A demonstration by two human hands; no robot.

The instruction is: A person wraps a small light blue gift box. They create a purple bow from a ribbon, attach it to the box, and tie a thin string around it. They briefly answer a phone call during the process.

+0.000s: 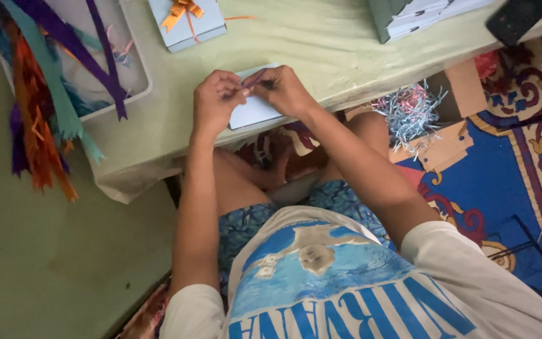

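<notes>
Two bare hands meet over the near edge of a low table (321, 50) that is covered with a pale green cloth. Only the head view is given, and it looks straight down on the person, who sits on the floor with the knees under the table.

The left hand (216, 100) and the right hand (283, 90) are close together, with the fingertips almost touching. Between them runs a thin purple ribbon (255, 79). The fingers of both hands are curled narrow and they pinch this ribbon, one hand at each end of the short visible piece. The ribbon lies just above a small pale blue box (252, 112), which rests flat on the table edge under the hands. Whether the fingers also touch the box, one cannot tell.

Further back on the table, well apart from the hands, stands another pale blue box with an orange bow (186, 22) on its lid. To the left of it is a clear plastic tray (134, 75). Many long ribbons (45, 107) in purple, teal and orange hang over the tray's rim and down the side of the table. At the far right of the table lies a stack of flat boxes (409, 17), and beside it a dark flat object (519, 17).

On the floor to the right of the person there is a patterned carpet (509, 163) in blue and red. A heap of shredded paper (411, 113) in pale blue and pink lies there, near a piece of brown cardboard (453, 141).
</notes>
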